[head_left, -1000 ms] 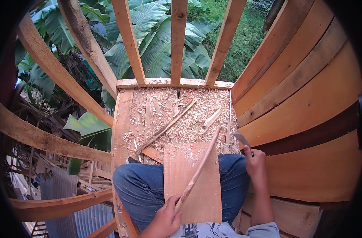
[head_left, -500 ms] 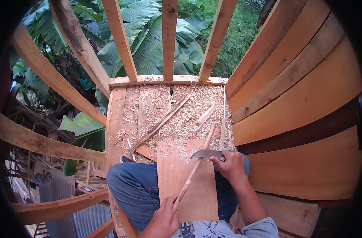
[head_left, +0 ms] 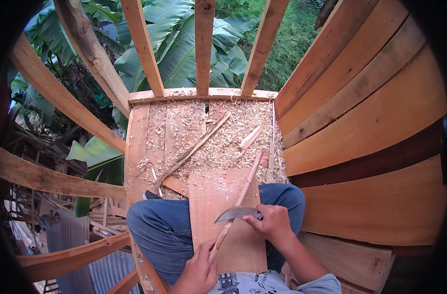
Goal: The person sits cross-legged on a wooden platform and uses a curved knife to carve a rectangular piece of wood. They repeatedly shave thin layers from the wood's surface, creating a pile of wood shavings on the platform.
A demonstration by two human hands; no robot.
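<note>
My left hand (head_left: 202, 264) is closed round the near end of a thin wooden stick (head_left: 243, 190), which slants up and to the right. Its far end rests past the top edge of a flat wooden board (head_left: 204, 206) lying across my lap. In my right hand (head_left: 273, 223) is a knife (head_left: 236, 213) with a broad, curved blade. The blade lies across the stick, a short way above my left hand. My right fingers hide most of the knife's handle.
Curled wood shavings (head_left: 218, 152) cover much of the plank floor (head_left: 137, 132). A longer stick (head_left: 194, 149) and a split wood piece (head_left: 251, 137) lie among them. Upright slats stand at the far and left sides; a wall of wide planks (head_left: 365, 201) rises at the right.
My right hand has drawn the knife down along the stick, nearer to my left hand. My left hand keeps its hold on the stick. The whole view has shifted slightly.
</note>
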